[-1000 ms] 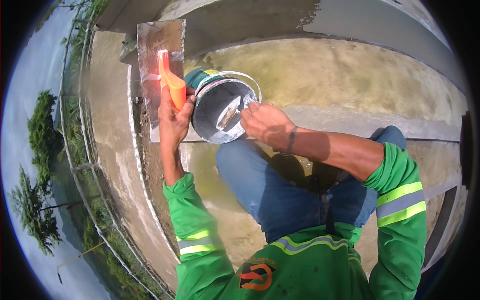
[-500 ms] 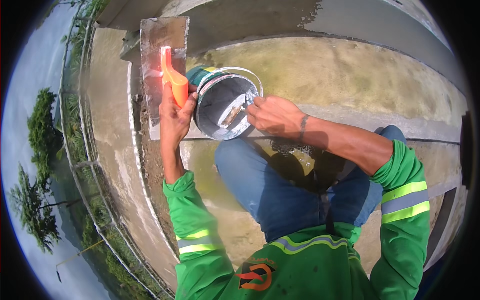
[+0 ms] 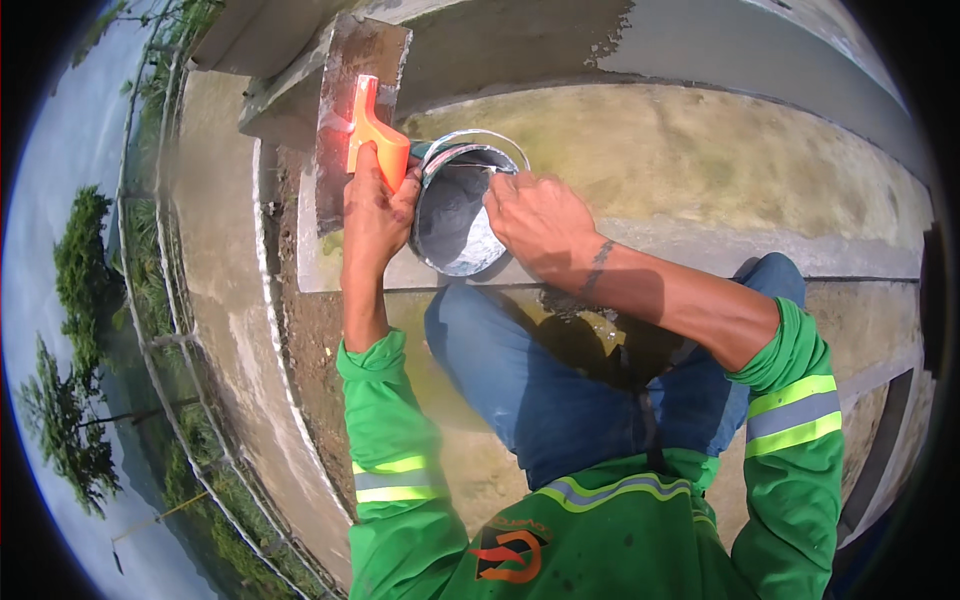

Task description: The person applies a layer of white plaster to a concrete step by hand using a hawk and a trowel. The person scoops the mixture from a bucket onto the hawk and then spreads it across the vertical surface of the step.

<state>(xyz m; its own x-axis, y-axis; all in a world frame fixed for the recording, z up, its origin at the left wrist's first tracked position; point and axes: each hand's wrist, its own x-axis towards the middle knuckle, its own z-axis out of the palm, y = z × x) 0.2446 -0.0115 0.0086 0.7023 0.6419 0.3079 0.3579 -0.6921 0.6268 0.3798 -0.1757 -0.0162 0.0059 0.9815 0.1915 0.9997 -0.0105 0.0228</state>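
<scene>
My left hand is closed round the orange handle of a plastering trowel, whose broad, smeared metal blade points away from me. Its fingers also lie against the left side of a bucket. Grey-white paste coats the inside of this bucket, which tilts with its mouth toward me; its wire handle stands up behind the rim. At the right of the mouth my right hand is closed on a putty knife, now almost wholly hidden by the fist; its blade showed inside the bucket half a second ago.
A low concrete ledge runs across in front of my knees, with a stained slab beyond it. Farther off stands a partly plastered wall. On the left are a strip of soil and a railing.
The trowel and my left hand have shifted right and slightly away from me. My right hand has come up over the bucket's rim, and the putty knife's blade has gone from sight.
</scene>
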